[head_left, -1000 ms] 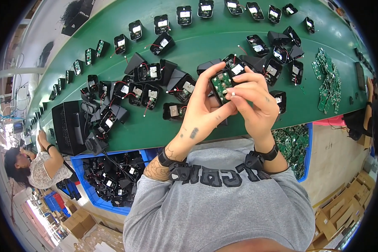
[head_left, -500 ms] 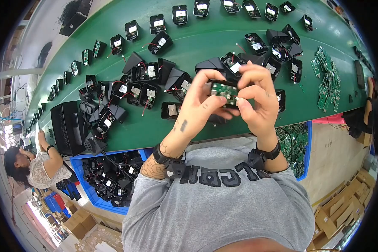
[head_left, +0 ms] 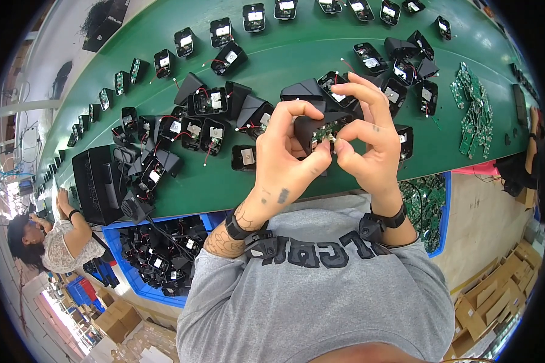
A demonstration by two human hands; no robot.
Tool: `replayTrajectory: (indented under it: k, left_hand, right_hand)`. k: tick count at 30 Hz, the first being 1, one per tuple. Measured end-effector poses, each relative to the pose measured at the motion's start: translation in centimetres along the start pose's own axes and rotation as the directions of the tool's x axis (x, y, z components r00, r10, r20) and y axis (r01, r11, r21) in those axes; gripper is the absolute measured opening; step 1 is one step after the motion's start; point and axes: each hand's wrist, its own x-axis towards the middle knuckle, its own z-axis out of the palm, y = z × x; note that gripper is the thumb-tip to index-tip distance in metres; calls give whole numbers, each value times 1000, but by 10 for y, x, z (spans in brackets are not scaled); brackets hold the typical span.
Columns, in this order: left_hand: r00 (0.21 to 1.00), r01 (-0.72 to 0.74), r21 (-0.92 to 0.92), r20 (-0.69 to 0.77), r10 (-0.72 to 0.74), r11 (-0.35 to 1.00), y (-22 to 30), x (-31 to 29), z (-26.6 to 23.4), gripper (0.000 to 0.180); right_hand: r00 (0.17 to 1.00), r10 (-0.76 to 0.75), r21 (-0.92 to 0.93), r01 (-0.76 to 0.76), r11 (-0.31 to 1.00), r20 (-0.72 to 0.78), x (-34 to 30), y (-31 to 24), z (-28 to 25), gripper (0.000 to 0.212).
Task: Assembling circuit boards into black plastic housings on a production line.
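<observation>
Above the table's near side, my left hand (head_left: 284,148) is closed around a black plastic housing (head_left: 306,128), its thumb at the open face. Inside the housing a green circuit board (head_left: 327,130) shows in part; the housing is tilted, so its dark side wall is visible. My right hand (head_left: 372,136) has thumb and forefinger pinched at the board's edge, on a small white connector (head_left: 333,138) partly hidden by the fingertips. The other right fingers are raised and curved. Behind my hands lie more black housings (head_left: 336,88) with boards inside.
The green table (head_left: 218,181) carries several black housings with red wires, and a curved row along the far side. Bare circuit boards (head_left: 475,115) are piled at right. Blue bins (head_left: 157,293) stand below the near edge. A co-worker (head_left: 66,239) sits at left.
The housing has tipped, turning the board's face away and showing more of its black side. My left wrist has turned, and the upper fingers of my right hand have lifted and spread.
</observation>
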Motion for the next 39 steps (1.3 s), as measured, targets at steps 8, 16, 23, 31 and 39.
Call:
replayTrajectory:
  k: [8, 16, 23, 31, 39]
  left_hand:
    - [1000, -8, 31, 5, 8, 999, 0, -1, 2, 36]
    - [1000, -14, 39, 1, 14, 999, -1, -3, 2, 36]
    - [1000, -31, 133, -1, 31, 991, 2, -4, 2, 36]
    - [1000, -17, 164, -11, 19, 986, 0, -4, 1, 36]
    - [974, -200, 390, -23, 227, 899, -6, -4, 3, 38]
  right_hand:
    - [997, -33, -41, 31, 999, -65, 0, -3, 3, 6]
    - [998, 2, 10, -2, 1000, -66, -1, -1, 1, 6]
    - [1000, -17, -26, 18, 1000, 21, -3, 1, -2, 4]
    - [998, 30, -6, -30, 1000, 46, -4, -3, -1, 3]
    - [992, 84, -9, -83, 997, 94, -4, -1, -2, 2]
